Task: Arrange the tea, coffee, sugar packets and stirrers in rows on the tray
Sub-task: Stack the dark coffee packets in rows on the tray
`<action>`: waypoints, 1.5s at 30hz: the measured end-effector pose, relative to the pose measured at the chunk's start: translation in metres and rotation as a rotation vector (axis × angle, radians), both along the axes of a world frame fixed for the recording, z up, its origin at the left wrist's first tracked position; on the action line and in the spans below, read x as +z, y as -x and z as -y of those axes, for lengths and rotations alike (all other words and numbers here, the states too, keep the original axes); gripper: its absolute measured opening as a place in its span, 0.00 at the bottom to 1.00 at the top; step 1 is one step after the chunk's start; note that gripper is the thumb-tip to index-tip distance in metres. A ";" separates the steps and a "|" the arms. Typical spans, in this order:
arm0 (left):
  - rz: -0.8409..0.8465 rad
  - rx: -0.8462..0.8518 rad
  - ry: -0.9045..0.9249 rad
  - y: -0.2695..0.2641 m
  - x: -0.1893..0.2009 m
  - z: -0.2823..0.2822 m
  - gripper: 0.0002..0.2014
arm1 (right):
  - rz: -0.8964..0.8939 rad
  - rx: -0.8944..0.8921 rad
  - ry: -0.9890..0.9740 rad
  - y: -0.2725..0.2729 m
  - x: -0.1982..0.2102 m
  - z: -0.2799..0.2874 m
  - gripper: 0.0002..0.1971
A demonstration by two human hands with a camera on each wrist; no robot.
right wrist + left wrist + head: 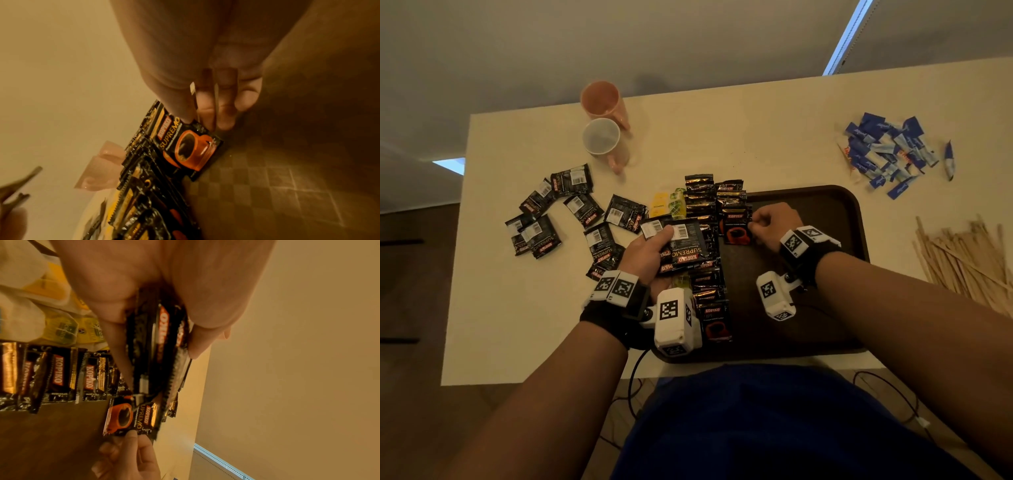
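A dark brown tray (835, 212) lies on the table with rows of black coffee packets (700, 195) along its left side and yellow tea bags (667, 204) beside them. My left hand (650, 253) holds a stack of black coffee packets (685, 246) above the tray's left edge; in the left wrist view the stack (158, 345) sits between thumb and fingers. My right hand (770, 219) pinches the edge of one coffee packet (736, 228) lying on the tray; the right wrist view shows that packet (189, 146) flat on the tray (287, 178).
Loose coffee packets (571, 212) are scattered on the table at the left. Two pink cups (604, 120) stand behind them. Blue sugar packets (887, 154) are piled at the back right, wooden stirrers (969, 260) at the right edge.
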State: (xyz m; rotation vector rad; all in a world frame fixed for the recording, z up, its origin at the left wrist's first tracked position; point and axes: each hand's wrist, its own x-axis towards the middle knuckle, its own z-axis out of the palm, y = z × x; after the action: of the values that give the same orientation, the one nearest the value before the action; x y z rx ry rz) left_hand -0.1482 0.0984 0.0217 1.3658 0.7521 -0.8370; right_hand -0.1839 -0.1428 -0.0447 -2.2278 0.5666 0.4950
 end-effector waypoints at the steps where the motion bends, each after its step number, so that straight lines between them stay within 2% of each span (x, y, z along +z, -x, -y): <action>1: 0.004 -0.001 -0.009 0.000 0.000 -0.001 0.16 | -0.007 0.003 0.011 -0.001 -0.001 -0.002 0.03; 5: 0.013 -0.003 -0.025 0.000 0.000 -0.003 0.17 | -0.018 -0.032 0.033 -0.008 0.000 -0.007 0.06; 13: 0.008 -0.034 -0.038 -0.001 -0.004 -0.007 0.12 | 0.000 -0.035 0.062 -0.009 0.001 -0.011 0.11; 18: 0.046 -0.071 -0.113 -0.003 -0.008 -0.011 0.17 | 0.031 -0.031 0.070 -0.011 0.006 -0.013 0.13; 25: 0.054 -0.057 -0.070 0.001 -0.003 -0.006 0.16 | -0.031 0.011 0.022 -0.010 0.014 -0.010 0.25; 29: 0.063 -0.069 -0.044 0.004 0.003 -0.002 0.13 | -0.033 -0.036 0.051 -0.001 0.019 -0.005 0.21; 32: 0.088 -0.117 -0.056 0.004 0.007 -0.001 0.12 | 0.069 -0.003 0.075 0.009 0.030 -0.007 0.15; 34: 0.114 -0.140 -0.061 0.005 0.010 0.001 0.10 | 0.204 0.051 0.040 0.014 0.045 -0.014 0.16; 38: 0.125 -0.182 -0.039 0.009 0.018 0.009 0.06 | 0.492 0.342 0.042 0.024 0.076 -0.029 0.21; 41: 0.154 -0.208 -0.040 0.012 0.022 0.013 0.10 | 0.582 0.492 0.106 0.031 0.081 -0.035 0.20; 45: 0.160 -0.202 0.003 0.016 0.027 0.016 0.08 | 0.681 0.572 0.177 0.038 0.082 -0.038 0.15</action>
State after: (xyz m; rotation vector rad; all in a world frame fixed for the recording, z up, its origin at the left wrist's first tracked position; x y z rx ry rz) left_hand -0.1644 0.0819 0.0489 1.5040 0.4940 -0.8735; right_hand -0.2215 -0.1048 0.0368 -2.5185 -0.4039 -0.0685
